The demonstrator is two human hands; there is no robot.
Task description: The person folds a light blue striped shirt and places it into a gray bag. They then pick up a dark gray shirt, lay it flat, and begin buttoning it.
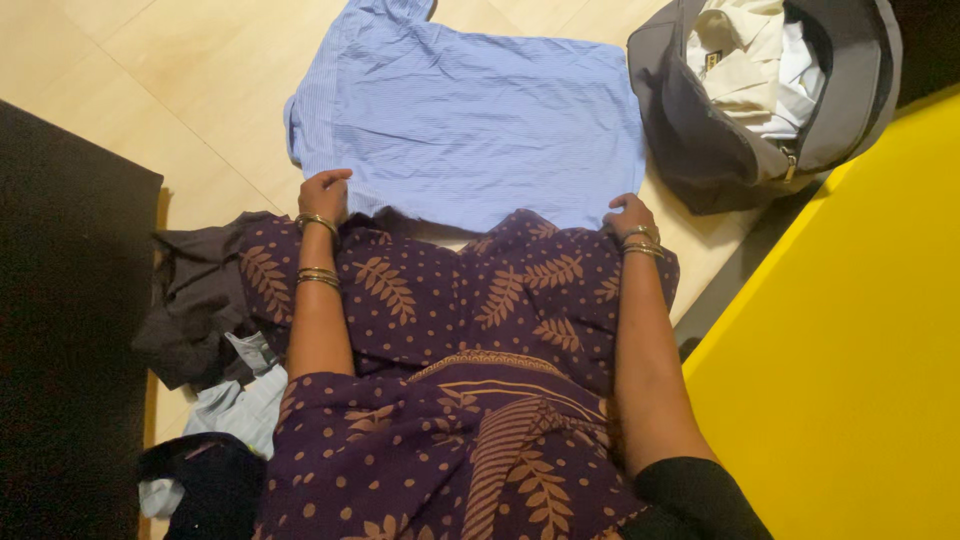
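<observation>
Shirt, light blue pinstripe [470, 110], spread flat on pale tiled floor [150, 70], near hem gripped at both corners

Left hand [325, 192] closed on the shirt's near left corner, fingers curled over the cloth edge; right hand [630, 213] closed likewise on the near right corner; gold bangles [318, 272] on both wrists. Shirt lies just beyond the person's knees, which are covered by a purple garment with tan leaf print [470, 300]. Grey bag [700, 130], unzipped, sits on the floor just right of the shirt, holding folded cream and white clothes [750, 60]. Heap of dark grey and pale blue clothes [210, 330] at the person's left side. Dark mat [70, 330] at far left; yellow surface [850, 350] at right
</observation>
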